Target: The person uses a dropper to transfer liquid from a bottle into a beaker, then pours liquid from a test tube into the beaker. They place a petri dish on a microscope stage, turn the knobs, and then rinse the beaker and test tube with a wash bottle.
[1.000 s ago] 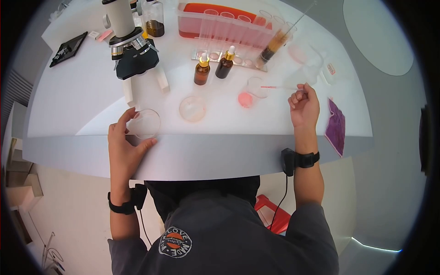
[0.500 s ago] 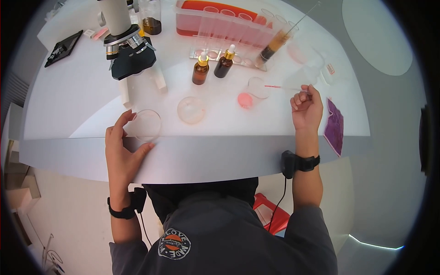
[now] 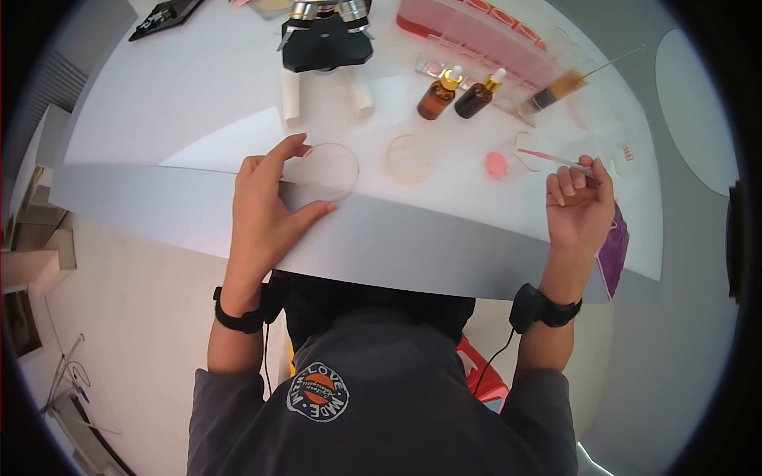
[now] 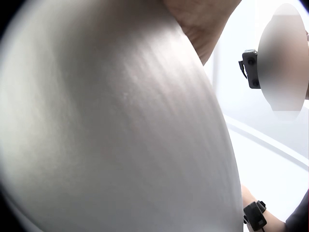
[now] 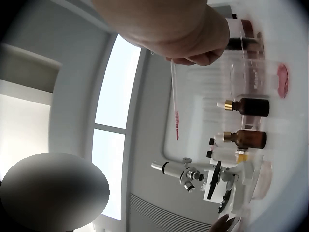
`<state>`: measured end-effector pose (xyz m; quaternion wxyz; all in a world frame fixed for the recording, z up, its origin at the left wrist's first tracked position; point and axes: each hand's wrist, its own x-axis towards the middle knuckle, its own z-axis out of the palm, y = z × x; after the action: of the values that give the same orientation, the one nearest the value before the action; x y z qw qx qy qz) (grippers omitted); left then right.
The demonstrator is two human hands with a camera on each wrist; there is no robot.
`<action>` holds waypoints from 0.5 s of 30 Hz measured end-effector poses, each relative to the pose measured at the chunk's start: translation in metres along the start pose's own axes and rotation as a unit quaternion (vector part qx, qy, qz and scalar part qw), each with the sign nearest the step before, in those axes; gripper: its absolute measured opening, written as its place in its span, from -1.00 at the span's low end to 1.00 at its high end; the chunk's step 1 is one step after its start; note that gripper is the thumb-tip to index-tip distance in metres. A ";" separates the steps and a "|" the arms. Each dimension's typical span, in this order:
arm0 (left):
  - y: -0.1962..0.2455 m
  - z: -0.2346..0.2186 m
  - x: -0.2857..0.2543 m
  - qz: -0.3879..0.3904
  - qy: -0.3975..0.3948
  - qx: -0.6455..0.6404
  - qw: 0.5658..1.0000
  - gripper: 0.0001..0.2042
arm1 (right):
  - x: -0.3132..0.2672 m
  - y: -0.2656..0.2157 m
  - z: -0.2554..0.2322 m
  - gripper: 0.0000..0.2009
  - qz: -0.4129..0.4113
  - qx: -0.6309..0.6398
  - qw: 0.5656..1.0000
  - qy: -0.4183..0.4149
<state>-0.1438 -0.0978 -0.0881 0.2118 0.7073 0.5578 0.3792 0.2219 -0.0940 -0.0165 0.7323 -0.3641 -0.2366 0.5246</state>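
Observation:
My left hand (image 3: 266, 208) is at the table's front edge, thumb and fingers curved round the rim of a clear petri dish (image 3: 333, 173). In the left wrist view only part of that hand shows, and the dish is hidden. My right hand (image 3: 579, 208) pinches a thin clear pipette (image 3: 565, 163) with red liquid (image 5: 177, 125) towards its tip. From the head view, the pipette's tip overlaps the rim of a clear beaker with pink liquid (image 3: 496, 165) at its bottom. The right wrist view shows the pipette hanging above the beaker's pink liquid (image 5: 283, 79).
A second shallow dish (image 3: 410, 160) lies between the hands. Behind stand two brown dropper bottles (image 3: 438, 99), a rack of test tubes (image 3: 476, 47), a syringe-like tube with dark liquid (image 3: 548, 95) and a microscope (image 3: 327, 47). A purple cloth (image 3: 613, 258) lies at the right edge.
The head view has turned, so the table and both hands appear farther right and tilted. Both hands keep the same hold on the dish and the pipette.

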 end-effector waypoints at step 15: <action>-0.004 -0.003 -0.002 0.015 0.008 -0.020 1.000 -0.21 | -0.030 0.112 0.062 -0.73 0.128 -0.094 0.987 -0.028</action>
<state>-0.1482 -0.0989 -0.0896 0.2158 0.7085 0.5406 0.3989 0.0998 -0.0842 -0.0638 0.6149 -0.4434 -0.2572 0.5993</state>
